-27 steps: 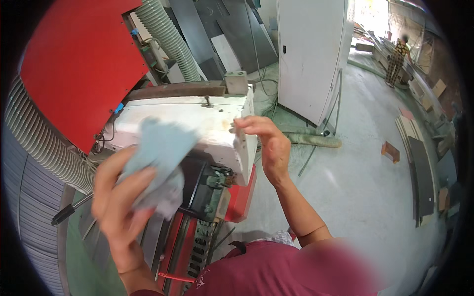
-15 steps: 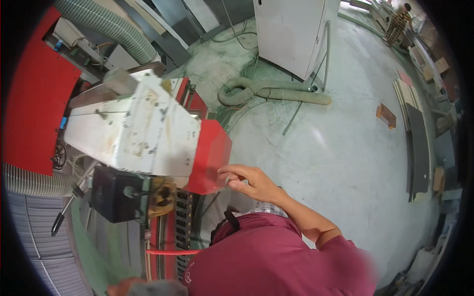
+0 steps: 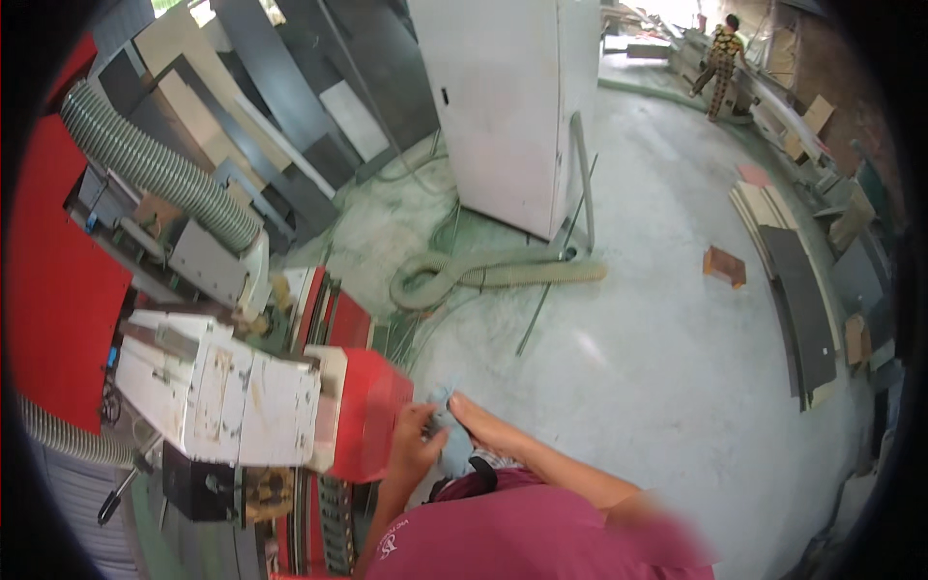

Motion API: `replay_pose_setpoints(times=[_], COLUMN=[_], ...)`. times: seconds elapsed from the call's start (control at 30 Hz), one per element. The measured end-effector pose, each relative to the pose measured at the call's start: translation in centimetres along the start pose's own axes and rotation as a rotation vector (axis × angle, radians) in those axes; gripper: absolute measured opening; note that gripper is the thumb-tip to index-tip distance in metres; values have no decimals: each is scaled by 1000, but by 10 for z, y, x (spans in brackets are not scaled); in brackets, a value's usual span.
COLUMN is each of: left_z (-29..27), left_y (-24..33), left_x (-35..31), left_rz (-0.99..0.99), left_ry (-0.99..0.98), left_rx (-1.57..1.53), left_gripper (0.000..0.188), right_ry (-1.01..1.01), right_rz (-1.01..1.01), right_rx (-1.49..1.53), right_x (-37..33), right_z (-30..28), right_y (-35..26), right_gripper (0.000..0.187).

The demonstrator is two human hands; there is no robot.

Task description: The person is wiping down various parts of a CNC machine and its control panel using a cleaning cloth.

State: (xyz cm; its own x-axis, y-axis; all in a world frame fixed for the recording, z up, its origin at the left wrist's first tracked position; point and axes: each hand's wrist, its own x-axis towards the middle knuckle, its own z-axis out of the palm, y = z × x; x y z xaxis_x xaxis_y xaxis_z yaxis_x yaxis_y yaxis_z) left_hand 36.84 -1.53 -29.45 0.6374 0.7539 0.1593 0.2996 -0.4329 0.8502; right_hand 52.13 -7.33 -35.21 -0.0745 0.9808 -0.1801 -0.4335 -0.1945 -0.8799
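Observation:
A limp blue-grey cloth (image 3: 454, 447) is between my two hands in front of my waist; whether it is a rag or a glove I cannot make out. My left hand (image 3: 413, 440) pinches its left side with bent fingers. At its upper right, my right hand (image 3: 470, 418) is closed on it, the fingertips partly hidden. Just left of my hands stands the red end cover (image 3: 375, 416) of a machine, joined to its worn white housing (image 3: 232, 387).
A ribbed grey hose (image 3: 164, 164) rises over the machine. Ahead stand a tall grey cabinet (image 3: 498, 106) and leaning boards (image 3: 280, 87). A coiled hose (image 3: 493, 275) lies on the floor. To the right are a brown block (image 3: 724, 267) and stacked boards (image 3: 797, 300). Another person (image 3: 720, 68) works far off.
My left hand has come up from the lower left with the grey cloth to meet my right hand. The right hand has closed on it. The view has tilted up.

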Motion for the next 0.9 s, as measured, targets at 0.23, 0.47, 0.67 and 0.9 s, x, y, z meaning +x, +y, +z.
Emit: replay_pose_setpoints(times=[0.23,0.47,0.67,0.9], left_z=[54,77,90,116], left_y=[-3,1,-42,-20], left_x=[106,256,367,436], left_rz=[-51,-143,-133,226], left_ry=[-115,-80,-85,-62], left_rx=[3,-167,-88,37], left_gripper=[40,28,31,75], right_ry=[244,94,113,316], right_rz=[372,179,-1,-151], right_rx=[-58,26,-286,-181], right_x=[3,84,159,210], right_z=[-71,-175,-247,-302], right_y=[-65,-120,-172,-203], right_gripper=[79,76,65,52])
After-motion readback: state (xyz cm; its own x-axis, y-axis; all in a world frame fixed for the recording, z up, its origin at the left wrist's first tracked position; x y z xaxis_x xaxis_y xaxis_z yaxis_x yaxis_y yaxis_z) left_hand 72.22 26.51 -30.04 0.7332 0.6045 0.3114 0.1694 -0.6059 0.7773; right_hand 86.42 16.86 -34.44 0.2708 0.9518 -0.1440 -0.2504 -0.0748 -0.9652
